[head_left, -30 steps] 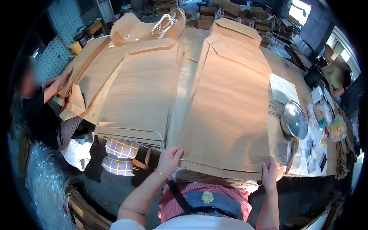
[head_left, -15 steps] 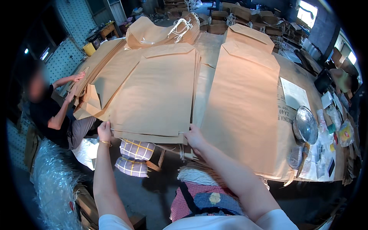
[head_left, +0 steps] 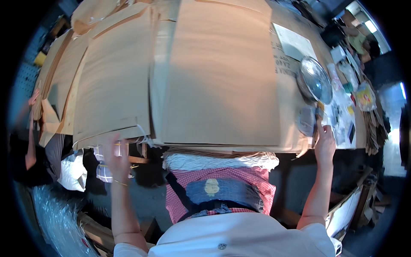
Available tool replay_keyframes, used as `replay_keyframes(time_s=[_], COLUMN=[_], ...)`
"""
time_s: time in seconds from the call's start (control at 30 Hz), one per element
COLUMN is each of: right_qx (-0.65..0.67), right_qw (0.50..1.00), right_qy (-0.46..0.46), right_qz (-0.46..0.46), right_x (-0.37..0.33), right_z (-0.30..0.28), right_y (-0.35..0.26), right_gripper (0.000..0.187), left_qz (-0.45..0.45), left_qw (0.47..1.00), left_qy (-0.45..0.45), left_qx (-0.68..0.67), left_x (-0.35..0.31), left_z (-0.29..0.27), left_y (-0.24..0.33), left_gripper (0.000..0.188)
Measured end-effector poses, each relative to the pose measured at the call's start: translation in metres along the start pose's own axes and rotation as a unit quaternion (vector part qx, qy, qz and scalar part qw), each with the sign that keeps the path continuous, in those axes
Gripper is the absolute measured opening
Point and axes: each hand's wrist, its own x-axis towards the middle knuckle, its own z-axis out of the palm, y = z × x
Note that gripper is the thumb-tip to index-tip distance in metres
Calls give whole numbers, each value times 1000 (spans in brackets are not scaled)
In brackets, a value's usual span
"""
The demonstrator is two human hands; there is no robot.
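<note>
My right hand (head_left: 325, 145) is closed round the handle of a brush (head_left: 319, 112) at the table's right front, its bristle end pointing away beside a round metal basin (head_left: 315, 80). My left hand (head_left: 117, 157) hangs in the air just off the table's front edge, smeared by motion; its fingers look stretched out and hold nothing. Beyond it lies a stack of brown paper bags (head_left: 115, 81), a white string (head_left: 144, 136) at its near right corner. In the middle, a wide pile of brown paper bags (head_left: 222, 77) reaches the front edge.
A clear plastic container (head_left: 306, 121) stands by the brush. To the right lie a white sheet (head_left: 295, 41), plastic bags (head_left: 366, 96) and a dark phone-like object (head_left: 352, 133). At the far left a co-worker's hand (head_left: 34, 97) rests by more paper bags. White strings (head_left: 222, 161) lie across my lap.
My right hand has left the left bag stack and moved right onto the brush handle. My left hand has let go of the stack's corner. The view has turned down and right.
</note>
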Motion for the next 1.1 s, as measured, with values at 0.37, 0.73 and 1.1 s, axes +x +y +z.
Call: replay_keyframes(time_s=[0.37, 0.73, 1.1], right_qx=[461, 541, 656], right_qw=[870, 803, 698], right_qy=[175, 26, 85], right_qz=[22, 250, 274], right_x=[49, 194, 180], right_z=[-9, 70, 56], right_y=[58, 75, 83], right_gripper=[13, 18, 21], left_qz=[208, 241, 152], left_qw=[889, 915, 903], left_qy=[-408, -325, -395], left_qx=[-14, -5, -73], left_x=[-83, -94, -87], left_z=[105, 124, 103], left_y=[104, 102, 122], left_gripper=[21, 8, 12])
